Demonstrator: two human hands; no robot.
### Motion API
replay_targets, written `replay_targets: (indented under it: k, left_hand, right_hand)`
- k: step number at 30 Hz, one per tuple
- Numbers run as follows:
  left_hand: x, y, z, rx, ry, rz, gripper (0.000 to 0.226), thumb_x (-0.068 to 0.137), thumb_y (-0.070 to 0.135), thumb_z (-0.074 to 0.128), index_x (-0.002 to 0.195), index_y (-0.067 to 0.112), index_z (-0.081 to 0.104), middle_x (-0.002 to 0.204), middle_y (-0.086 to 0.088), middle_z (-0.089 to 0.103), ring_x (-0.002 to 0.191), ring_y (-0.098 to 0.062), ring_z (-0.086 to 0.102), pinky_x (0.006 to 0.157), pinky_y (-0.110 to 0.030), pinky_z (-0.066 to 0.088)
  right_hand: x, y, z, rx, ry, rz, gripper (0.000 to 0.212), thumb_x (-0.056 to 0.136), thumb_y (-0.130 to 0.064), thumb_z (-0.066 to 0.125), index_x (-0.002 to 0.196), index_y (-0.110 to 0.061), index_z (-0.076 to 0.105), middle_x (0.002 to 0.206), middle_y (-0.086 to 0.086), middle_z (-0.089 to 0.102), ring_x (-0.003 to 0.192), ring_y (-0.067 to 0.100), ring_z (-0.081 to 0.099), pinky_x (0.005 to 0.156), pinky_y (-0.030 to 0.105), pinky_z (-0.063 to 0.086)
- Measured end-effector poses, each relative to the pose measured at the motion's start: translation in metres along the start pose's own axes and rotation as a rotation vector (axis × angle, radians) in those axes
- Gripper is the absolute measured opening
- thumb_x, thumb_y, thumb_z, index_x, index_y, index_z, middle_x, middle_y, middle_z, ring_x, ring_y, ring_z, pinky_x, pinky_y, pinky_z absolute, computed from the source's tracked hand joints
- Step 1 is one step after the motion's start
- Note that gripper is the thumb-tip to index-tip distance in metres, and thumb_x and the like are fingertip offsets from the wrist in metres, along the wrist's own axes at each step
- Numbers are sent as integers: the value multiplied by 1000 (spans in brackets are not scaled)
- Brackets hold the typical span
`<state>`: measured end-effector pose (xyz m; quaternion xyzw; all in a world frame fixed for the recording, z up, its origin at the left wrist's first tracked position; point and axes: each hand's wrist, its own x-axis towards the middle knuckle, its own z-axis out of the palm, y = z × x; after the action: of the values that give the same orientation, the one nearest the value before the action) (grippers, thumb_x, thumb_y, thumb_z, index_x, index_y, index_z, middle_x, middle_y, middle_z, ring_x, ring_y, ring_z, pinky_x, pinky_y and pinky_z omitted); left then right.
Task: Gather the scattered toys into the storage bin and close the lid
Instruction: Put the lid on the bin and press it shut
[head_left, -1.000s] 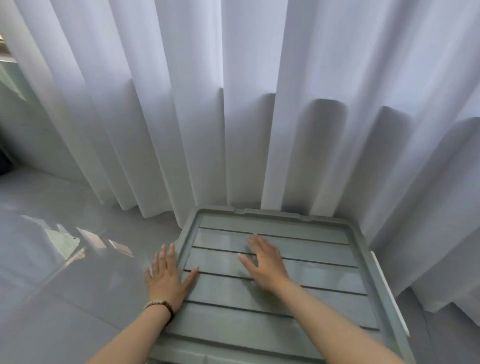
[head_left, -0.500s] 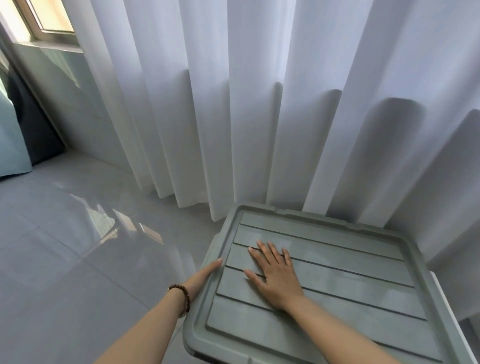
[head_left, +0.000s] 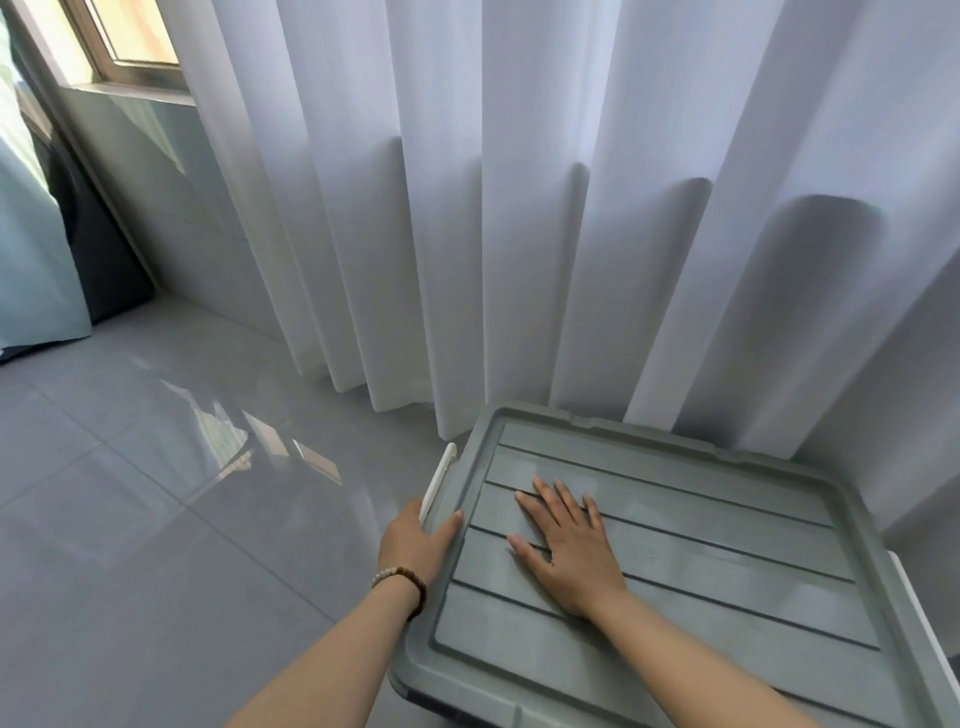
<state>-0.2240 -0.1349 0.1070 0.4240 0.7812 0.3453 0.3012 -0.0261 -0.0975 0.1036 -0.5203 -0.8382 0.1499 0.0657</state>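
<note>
The grey-green storage bin lid (head_left: 727, 566) lies flat on top of the bin at the lower right. The bin's inside is hidden and no toys are in sight. My right hand (head_left: 571, 551) presses flat on the ribbed lid, fingers straight and spread. At the bin's left side, my left hand (head_left: 410, 545) grips the lower end of the white side latch (head_left: 440, 478). Its thumb lies over the lid's rim and its fingers are hidden under the edge. A bead bracelet sits on that wrist.
White curtains (head_left: 519, 208) hang to the floor right behind the bin. Glossy grey floor tiles (head_left: 156, 519) stretch to the left. A second white latch (head_left: 930, 613) shows at the bin's right edge. A dark object (head_left: 104, 249) and teal fabric (head_left: 31, 270) stand by the window at far left.
My left hand slid off the lid's top to the bin's left side and took hold of the white latch. The right hand stayed flat on the lid. The view swung left.
</note>
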Motion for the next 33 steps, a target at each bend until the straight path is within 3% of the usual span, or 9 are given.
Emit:
replay_targets:
  k: [3,6,8,10,14,17,22,27,33]
  left_hand:
    - [-2,7,2,295,70,119,32,90,44,51,102,15,60,94,-6,67,88,-26,62,68,-27,43]
    - [-3,8,4,445,26,89,37,92,48,42,110,18,54,99,-6,66,91,-26,62,69,-28,45]
    - [8,6,-1,533,-91,58,49,90,56,41,121,19,46,110,-7,64,99,-26,61,79,-31,49]
    - [27,15,-9,590,-238,15,76,84,65,44,140,16,29,136,-11,50,120,-28,51,98,-38,45]
    - [49,67,-16,367,-337,-86,103,78,67,53,149,10,5,151,-15,29,134,-31,37,108,-41,34]
    - [39,79,-1,144,-334,-225,115,70,63,66,149,11,1,154,-14,22,138,-33,30,110,-44,30]
    - [20,49,15,41,-236,-246,118,44,74,74,137,14,34,127,-11,52,114,-33,52,99,-46,44]
    - [10,27,14,198,-187,-212,130,29,89,62,132,14,37,123,-15,54,110,-37,53,93,-51,47]
    - [-5,52,3,171,-217,-207,115,46,78,69,130,6,39,111,-14,55,94,-33,54,80,-41,48]
  right_hand:
    - [0,-1,-2,2,-4,0,89,67,-76,-8,147,-40,10,158,-13,-2,145,8,-11,116,35,-13]
    - [1,-1,-7,82,-60,8,86,71,-78,2,147,-38,12,158,-13,1,145,7,-8,115,32,-13]
    - [4,11,-23,207,-96,50,78,80,-76,24,147,-38,13,158,-12,4,145,7,-3,115,31,-9]
    - [6,41,-49,273,-41,127,85,74,-80,33,146,-37,17,157,-12,9,145,9,6,118,33,-1]
    - [-11,119,-110,447,132,494,92,73,-73,53,147,-28,22,157,-3,18,144,19,17,118,39,14]
    - [-58,161,-132,565,294,825,117,54,-85,56,147,-22,23,153,5,28,141,27,27,116,47,23]
    - [-160,189,-105,728,421,1033,143,30,-81,70,143,-3,29,144,14,41,133,33,38,112,42,29]
    - [-204,179,-89,879,351,1057,72,69,-54,73,121,-6,59,113,12,65,98,27,59,89,34,46]
    - [-195,192,-98,905,322,1010,67,70,-54,72,116,-8,63,110,10,66,97,25,59,91,32,45]
